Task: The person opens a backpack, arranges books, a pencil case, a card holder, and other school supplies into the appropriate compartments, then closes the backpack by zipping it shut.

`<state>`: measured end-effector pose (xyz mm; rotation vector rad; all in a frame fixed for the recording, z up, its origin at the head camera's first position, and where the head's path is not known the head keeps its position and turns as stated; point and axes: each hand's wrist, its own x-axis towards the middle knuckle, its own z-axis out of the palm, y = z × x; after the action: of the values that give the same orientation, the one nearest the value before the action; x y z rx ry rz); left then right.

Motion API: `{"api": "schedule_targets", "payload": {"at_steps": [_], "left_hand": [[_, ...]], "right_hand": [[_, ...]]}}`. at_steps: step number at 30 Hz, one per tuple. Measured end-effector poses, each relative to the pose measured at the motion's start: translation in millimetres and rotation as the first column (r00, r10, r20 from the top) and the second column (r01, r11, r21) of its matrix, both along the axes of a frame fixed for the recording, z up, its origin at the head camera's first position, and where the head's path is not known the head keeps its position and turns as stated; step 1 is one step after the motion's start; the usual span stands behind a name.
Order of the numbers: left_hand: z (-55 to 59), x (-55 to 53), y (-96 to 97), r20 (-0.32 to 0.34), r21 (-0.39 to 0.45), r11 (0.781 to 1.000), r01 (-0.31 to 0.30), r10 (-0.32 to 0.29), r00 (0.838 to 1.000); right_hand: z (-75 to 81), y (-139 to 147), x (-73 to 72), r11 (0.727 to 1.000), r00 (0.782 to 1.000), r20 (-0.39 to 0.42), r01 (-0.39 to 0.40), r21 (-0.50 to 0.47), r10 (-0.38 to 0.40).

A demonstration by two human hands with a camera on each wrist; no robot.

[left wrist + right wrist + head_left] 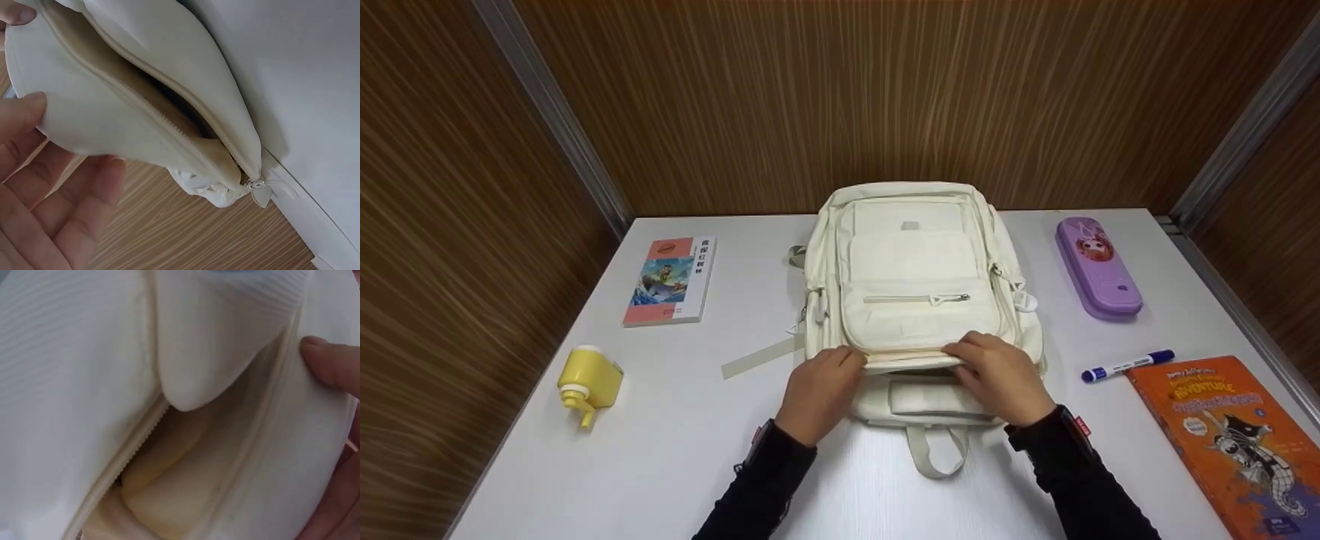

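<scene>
A cream backpack (915,255) lies on the white table with its top end toward me. Its zipped compartment is unfastened along that end, and the gap shows a beige lining (174,495). My left hand (821,394) pinches the left part of the opening's front edge, thumb on the outer fabric (84,112). On the right part of the same edge, my right hand (1005,379) grips the cloth between thumb and fingers. A zipper pull (260,195) hangs at one end of the opening. How deep the compartment goes is hidden.
Left of the backpack lie a pink-and-white book (669,281) and a yellow crank sharpener (591,379). On the right are a purple pencil case (1099,270), a blue-capped marker (1126,366) and an orange book (1234,442). A strap (761,356) trails left; wood-grain panels (840,105) surround the table.
</scene>
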<state>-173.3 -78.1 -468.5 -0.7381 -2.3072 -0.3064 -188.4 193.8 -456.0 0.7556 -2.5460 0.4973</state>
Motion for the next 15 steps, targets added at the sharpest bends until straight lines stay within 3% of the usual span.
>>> {"api": "schedule_targets", "payload": {"at_steps": [5, 9, 15], "left_hand": [[8.9, 0.1, -10.6, 0.126, 0.032, 0.999, -0.003, -0.001, 0.992], [12.7, -1.7, -22.1, 0.195, 0.055, 0.995, -0.078, 0.066, 0.979], [5.1, -10.3, -46.1, 0.208, 0.132, 0.966, -0.221, 0.191, 0.959]], "right_hand": [[1.2, 0, -4.3, 0.999, 0.996, -0.092, -0.018, -0.043, 0.014], [2.7, 0, -7.1, 0.996, 0.987, -0.16, -0.029, -0.085, 0.015], [7.3, -1, -9.6, 0.99, 0.979, -0.202, -0.033, -0.137, 0.005]]}}
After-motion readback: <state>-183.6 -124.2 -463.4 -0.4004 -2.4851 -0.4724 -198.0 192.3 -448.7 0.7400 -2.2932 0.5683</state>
